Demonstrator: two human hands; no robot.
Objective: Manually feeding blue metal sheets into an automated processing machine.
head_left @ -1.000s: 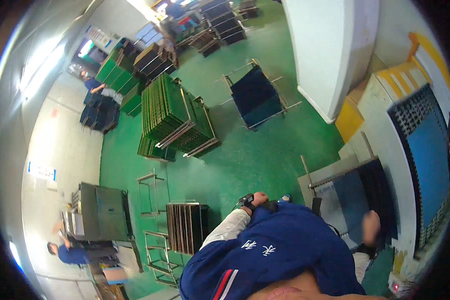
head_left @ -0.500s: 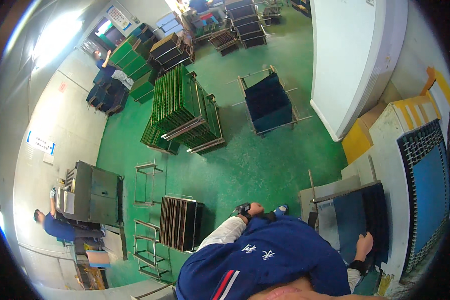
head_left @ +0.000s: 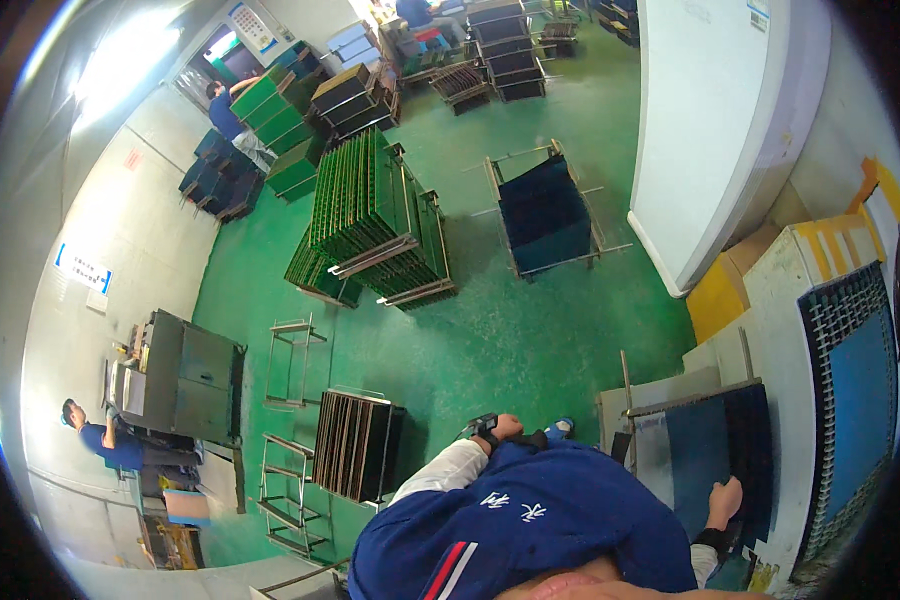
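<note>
Co-worker's arm [head_left: 241, 86] risen; rack [head_left: 627, 381] holds dark sheets [head_left: 695, 450]; left hand [head_left: 508, 427], right hand [head_left: 726, 497]: grip unclear.

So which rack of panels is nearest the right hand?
The rack with dark blue panels, lower right, by the right hand; the other racks stand farther off.

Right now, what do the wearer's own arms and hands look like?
Left hand and right hand: bare, ungloved. Left sleeve and right sleeve: whitish, emerging from a blue top. Left wrist: black, boxy strapped device. Right wrist: dark band, details too small.
</note>
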